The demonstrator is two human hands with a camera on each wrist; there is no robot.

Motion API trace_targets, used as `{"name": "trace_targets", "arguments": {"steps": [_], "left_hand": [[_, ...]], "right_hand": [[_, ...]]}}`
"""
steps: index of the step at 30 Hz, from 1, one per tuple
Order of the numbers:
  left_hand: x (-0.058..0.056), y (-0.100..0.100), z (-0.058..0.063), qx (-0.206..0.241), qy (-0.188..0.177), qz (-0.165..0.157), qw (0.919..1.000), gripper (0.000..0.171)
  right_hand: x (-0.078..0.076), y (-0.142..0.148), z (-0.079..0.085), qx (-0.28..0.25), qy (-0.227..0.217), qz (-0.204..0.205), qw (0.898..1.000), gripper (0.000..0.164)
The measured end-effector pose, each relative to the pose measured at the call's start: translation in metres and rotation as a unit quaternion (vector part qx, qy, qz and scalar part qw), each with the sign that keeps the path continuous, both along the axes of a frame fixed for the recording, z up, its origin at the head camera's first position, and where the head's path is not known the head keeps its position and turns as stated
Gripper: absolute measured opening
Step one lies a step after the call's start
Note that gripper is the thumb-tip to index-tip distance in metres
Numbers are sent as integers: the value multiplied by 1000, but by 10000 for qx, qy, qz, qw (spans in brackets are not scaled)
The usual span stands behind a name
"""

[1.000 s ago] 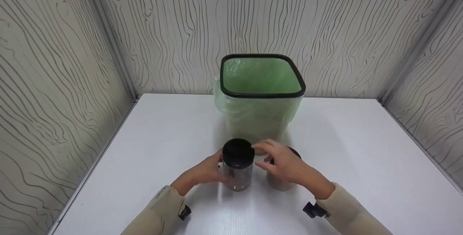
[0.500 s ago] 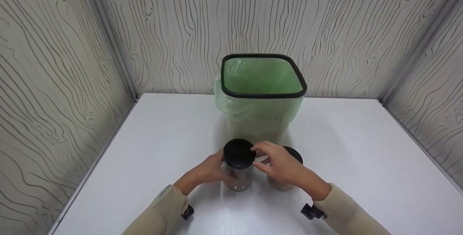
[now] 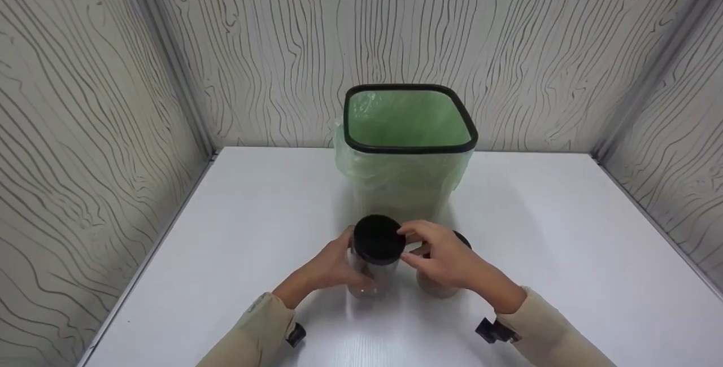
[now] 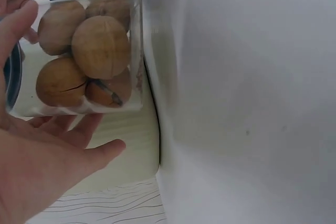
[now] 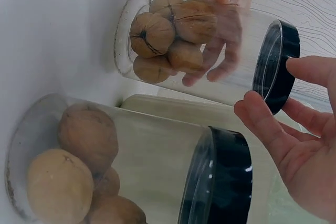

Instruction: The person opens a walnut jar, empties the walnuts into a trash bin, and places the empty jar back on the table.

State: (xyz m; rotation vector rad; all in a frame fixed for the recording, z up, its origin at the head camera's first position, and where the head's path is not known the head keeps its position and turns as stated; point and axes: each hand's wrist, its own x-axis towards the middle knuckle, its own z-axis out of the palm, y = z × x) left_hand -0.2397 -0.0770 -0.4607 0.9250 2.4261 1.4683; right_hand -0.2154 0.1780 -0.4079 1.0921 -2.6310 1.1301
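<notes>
A clear jar [image 3: 385, 278] of walnuts [image 5: 152, 35] is gripped around its side by my left hand [image 3: 327, 265], its top leaning slightly to the right. On its black screw lid [image 3: 379, 238], the thumb and fingers of my right hand [image 3: 446, 255] hold the right-hand edge. Through the jar wall in the right wrist view, the left fingers show behind the nuts. A second jar [image 5: 152, 150], also with a black lid [image 5: 226, 177] and walnuts inside, stands just right of the first. My right hand covers part of this second jar in the head view.
Right behind the jars stands a trash bin [image 3: 404, 197] with a black rim [image 3: 411, 149] and a green liner bag [image 3: 406, 118]. The white table [image 3: 254, 203] is closed in by patterned panels [image 3: 271, 45] at the back and both sides.
The first jar's lid end has shifted a little to the right, so the jar leans more. My right fingers have come from beside the lid onto its edge. The second jar stays put.
</notes>
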Motion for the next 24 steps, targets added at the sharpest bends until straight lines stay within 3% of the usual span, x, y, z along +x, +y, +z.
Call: {"name": "trace_targets", "arguments": {"steps": [5,16,24], "left_hand": [[4,2,5,-62,-83,176,9998,92],[10,8,10,-75,155,417,9990,85],[16,12,21,-128,242,657,9975,94]], "right_hand": [[1,4,3,-176,-239,-36,9996,34],[8,8,14,-269,-320,-48,9991,34],[9,10,22,-89,-266,-213,9994,46]]}}
